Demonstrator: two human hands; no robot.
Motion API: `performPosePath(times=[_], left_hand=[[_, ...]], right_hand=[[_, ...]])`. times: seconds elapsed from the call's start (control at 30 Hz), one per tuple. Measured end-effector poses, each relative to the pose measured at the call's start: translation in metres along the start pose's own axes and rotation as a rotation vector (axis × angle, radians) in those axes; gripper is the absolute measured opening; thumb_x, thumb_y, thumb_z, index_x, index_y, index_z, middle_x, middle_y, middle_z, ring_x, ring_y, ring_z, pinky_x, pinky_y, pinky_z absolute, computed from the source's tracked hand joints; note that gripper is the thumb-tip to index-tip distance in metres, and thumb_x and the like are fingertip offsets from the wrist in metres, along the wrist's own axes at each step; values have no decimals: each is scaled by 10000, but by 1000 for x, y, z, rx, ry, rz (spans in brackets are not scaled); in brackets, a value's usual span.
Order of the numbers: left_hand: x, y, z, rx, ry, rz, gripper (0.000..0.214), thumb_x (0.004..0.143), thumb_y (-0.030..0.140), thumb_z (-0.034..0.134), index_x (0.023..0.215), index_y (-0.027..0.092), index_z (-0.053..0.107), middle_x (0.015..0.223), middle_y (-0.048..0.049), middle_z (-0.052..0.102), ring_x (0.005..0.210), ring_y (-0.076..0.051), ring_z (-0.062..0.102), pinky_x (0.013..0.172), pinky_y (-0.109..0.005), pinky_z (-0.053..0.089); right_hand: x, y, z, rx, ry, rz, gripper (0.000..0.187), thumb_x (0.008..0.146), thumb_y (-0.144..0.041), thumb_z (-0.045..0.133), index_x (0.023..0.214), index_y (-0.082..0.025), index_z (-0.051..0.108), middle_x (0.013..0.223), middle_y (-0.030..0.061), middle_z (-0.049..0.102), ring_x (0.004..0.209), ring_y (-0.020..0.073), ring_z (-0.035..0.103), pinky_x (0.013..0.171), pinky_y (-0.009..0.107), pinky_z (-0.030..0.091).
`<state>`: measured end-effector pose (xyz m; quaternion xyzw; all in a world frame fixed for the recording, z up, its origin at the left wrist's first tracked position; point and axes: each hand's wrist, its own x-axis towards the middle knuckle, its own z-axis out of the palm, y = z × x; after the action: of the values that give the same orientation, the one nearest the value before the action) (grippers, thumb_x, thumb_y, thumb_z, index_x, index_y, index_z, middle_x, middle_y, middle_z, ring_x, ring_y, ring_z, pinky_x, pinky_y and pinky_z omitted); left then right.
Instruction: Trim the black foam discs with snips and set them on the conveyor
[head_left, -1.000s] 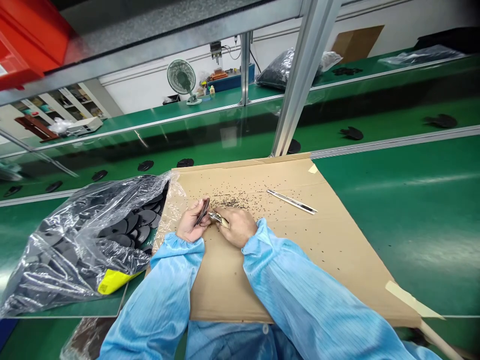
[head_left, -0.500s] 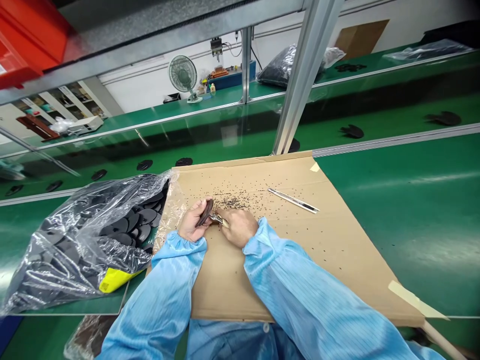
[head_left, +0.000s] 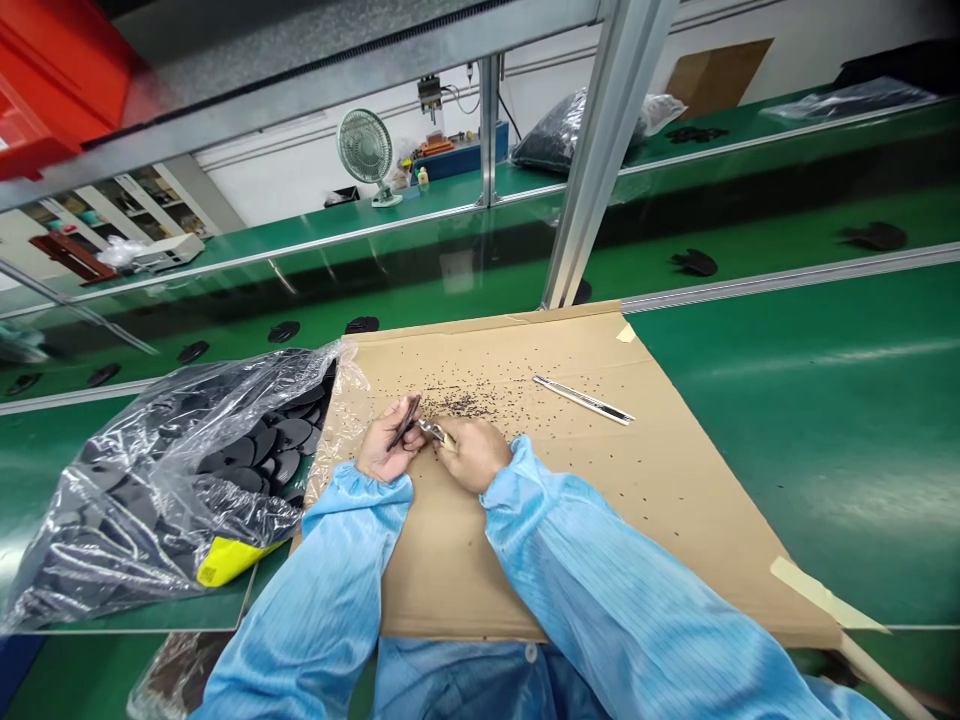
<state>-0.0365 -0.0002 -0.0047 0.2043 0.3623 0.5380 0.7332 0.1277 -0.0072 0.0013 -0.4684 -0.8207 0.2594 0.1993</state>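
Black disc in left hand, metal pliers in right hand.

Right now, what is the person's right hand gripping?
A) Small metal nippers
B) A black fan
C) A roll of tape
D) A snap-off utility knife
A. The right hand closes on small metal nippers, their tips beside the dark flat piece in the left hand; the snap-off utility knife lies apart on the cardboard sheet.
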Motion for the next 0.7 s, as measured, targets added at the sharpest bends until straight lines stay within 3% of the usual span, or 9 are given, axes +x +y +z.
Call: performPosePath(times=[0.1, 0.17, 0.27, 0.37, 0.43, 0.53, 0.7], left_hand=[[-2, 3, 0, -101, -18, -14, 91, 867, 143, 560, 945, 132, 606, 686, 15, 442, 464, -34, 330, 386, -140, 251], [-2, 5, 0, -142, -20, -19, 95, 876, 134, 542, 945, 129, 606, 696, 11, 445, 476, -33, 343, 388, -132, 255], [0, 5, -2, -168, 17, -16, 99, 882, 136, 541, 958, 134, 604, 700, 8, 474, 485, -36, 379, 395, -130, 285], [3, 3, -2, -121, 117, 34, 98, 865, 134, 575, 960, 138, 603, 752, -14, 564, 560, -66, 503, 464, -158, 403], [5, 2, -1, -79, 143, 79, 136, 839, 119, 608, 974, 140, 604, 860, -45, 631, 681, -108, 591, 572, -216, 491], [7, 1, 0, -77, 113, 157, 252, 785, 97, 663, 1021, 161, 598, 997, -53, 660, 787, -129, 625, 642, -248, 515], [10, -3, -2, -32, 134, 243, 391, 686, 110, 764, 995, 188, 538, 742, 32, 597, 533, -62, 532, 449, -158, 381]], right_hand=[[3, 6, 2, 330, 213, 67, 236, 805, -265, 534, 1008, -234, 651, 863, 24, 692, 786, 191, 616, 711, 281, 437], [7, 11, 2, 640, 280, 178, 253, 762, -327, 570, 975, -203, 629, 720, 4, 633, 644, 169, 563, 639, 288, 437], [13, 18, 1, 1204, 177, 314, 324, 681, -384, 618, 936, -192, 564, 603, -47, 521, 492, 122, 450, 513, 261, 393], [16, 21, 1, 1516, 103, 329, 379, 605, -362, 683, 912, -189, 544, 654, -34, 548, 554, 124, 503, 551, 273, 442], [17, 22, 2, 1514, 141, 334, 363, 584, -349, 709, 866, -190, 544, 616, -44, 524, 551, 124, 501, 557, 278, 455], [16, 23, 2, 1387, 214, 305, 302, 595, -351, 708, 779, -202, 520, 528, -75, 435, 477, 109, 425, 487, 253, 400], [9, 22, 1, 1016, 427, 195, 286, 655, -403, 664, 808, -200, 531, 596, -48, 477, 519, 120, 443, 522, 264, 396]])
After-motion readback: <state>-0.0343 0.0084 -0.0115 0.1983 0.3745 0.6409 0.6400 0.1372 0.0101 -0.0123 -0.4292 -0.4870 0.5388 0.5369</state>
